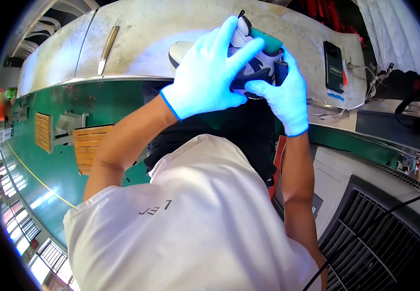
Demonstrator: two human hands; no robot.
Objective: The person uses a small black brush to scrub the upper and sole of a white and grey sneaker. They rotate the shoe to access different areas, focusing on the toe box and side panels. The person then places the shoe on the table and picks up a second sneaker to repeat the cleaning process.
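My left hand (204,72), in a white glove with a blue cuff, rests over a white and dark sports shoe (256,70) at the bench's near edge. Its fingers spread across the upper, and the thumb sits on the nearer side. My right hand (290,97), gloved alike, closes round a small dark block-like thing (281,72) against the shoe's right side. A rounded green piece (268,43) protrudes at the top of the shoe. Left of my left hand, a cream rounded thing with a dark edge (178,52) is partly covered. Bluish light falls on both gloves.
The pale worktop (142,29) carries a wooden-handled knife-like tool (108,48) at left and a black phone (333,67) at right. Cords (375,77) lie beyond the phone. Slatted wooden stools (88,140) stand at lower left, and a grey machine with a grille (365,237) at lower right.
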